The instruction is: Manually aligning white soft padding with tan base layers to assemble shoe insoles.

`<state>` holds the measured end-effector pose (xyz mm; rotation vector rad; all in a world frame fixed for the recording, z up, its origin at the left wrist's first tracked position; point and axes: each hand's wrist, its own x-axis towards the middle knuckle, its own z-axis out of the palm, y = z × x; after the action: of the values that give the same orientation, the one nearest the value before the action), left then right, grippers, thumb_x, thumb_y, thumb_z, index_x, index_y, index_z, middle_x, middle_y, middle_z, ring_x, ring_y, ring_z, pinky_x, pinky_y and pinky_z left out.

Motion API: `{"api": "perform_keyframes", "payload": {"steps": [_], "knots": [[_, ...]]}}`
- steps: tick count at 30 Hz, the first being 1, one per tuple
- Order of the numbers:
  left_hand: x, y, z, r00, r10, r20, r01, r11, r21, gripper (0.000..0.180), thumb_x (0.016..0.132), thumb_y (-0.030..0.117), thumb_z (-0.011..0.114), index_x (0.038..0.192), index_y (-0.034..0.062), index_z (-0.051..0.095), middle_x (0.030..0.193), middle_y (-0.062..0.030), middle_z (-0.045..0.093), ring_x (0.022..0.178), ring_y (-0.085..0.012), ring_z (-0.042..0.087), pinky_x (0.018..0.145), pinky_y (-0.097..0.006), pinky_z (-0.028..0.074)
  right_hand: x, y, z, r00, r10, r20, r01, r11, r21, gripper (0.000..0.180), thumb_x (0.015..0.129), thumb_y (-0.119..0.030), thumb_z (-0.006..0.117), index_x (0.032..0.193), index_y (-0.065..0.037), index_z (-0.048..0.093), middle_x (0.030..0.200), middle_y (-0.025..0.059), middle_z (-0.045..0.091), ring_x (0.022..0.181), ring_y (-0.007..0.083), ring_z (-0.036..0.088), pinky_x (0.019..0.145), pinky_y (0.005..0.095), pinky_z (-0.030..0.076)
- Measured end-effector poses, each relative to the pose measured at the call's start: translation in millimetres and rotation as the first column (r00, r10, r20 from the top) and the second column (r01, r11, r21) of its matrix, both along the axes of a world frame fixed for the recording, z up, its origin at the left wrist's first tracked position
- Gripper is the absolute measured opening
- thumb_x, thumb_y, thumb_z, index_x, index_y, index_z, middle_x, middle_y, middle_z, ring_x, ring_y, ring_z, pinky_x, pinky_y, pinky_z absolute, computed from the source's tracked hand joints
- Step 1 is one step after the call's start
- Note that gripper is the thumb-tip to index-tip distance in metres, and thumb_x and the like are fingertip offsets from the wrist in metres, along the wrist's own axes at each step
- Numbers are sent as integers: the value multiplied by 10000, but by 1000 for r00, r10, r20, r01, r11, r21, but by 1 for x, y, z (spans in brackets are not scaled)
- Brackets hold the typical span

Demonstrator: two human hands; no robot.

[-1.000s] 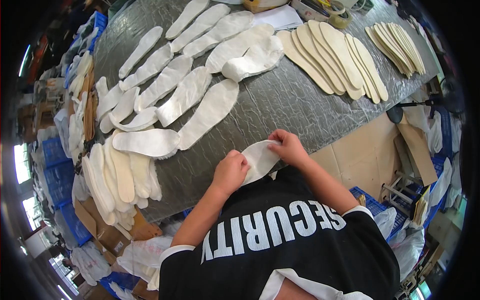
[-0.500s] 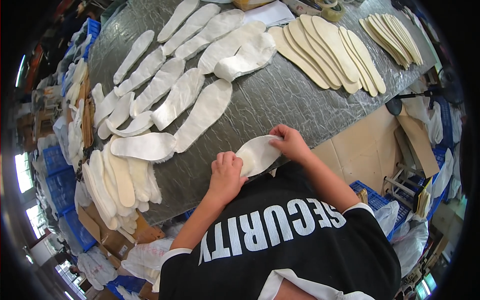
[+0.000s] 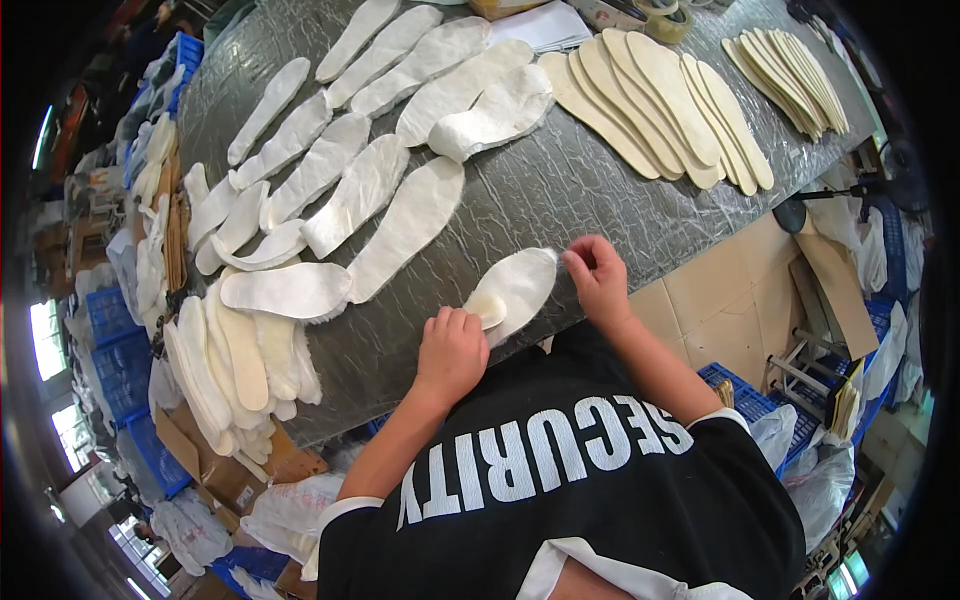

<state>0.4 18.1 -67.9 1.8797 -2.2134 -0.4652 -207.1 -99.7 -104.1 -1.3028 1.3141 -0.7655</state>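
Note:
A white insole (image 3: 522, 290) lies near the table's front edge, its rounded end pointing away to the right. A cream piece (image 3: 488, 309) curls up on its near end, partly under my fingers. My left hand (image 3: 452, 350) is closed over that near end. Just off the far tip is my right hand (image 3: 600, 282), its thumb and fingers pinched together; a pale wisp shows at the fingertips, too small to name. Beyond my hands, several fluffy white insoles (image 3: 408, 232) are spread over the left half of the table.
Fanned cream insoles (image 3: 650, 105) lie at the back right, with another stack (image 3: 785, 80) farther right. A pile of fleecy insoles (image 3: 240, 360) hangs over the table's left edge. Tape rolls (image 3: 665, 22) and papers (image 3: 540, 28) sit at the back. Blue crates (image 3: 760, 405) stand right of me.
My right hand has come off the insole's far tip and moved slightly right. The insole has turned, its tip farther away; the cream piece is now curled up. My left hand stays at the near end.

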Motion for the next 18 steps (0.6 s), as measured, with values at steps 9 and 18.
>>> {"api": "perform_keyframes", "payload": {"steps": [9, 18], "knots": [[-19, -16, -3, 993, 9, -121, -20, 996, -85, 99, 781, 83, 599, 770, 42, 510, 775, -122, 522, 771, -308, 526, 689, -424, 414, 16, 41, -1, 957, 228, 179, -290, 759, 583, 282, 857, -256, 682, 806, 17, 630, 667, 66, 635, 534, 103, 606, 453, 250, 452], [-26, -17, -19, 812, 377, -446, -469, 876, -114, 56, 863, 39, 511, 833, -8, 508, 784, -188, 546, 746, -371, 529, 682, -431, 436, 17, 45, -7, 934, -205, 294, -83, 674, 734, 101, 869, -115, 626, 887, -18, 607, 698, 40, 608, 560, 110, 571, 497, 241, 462]]}}
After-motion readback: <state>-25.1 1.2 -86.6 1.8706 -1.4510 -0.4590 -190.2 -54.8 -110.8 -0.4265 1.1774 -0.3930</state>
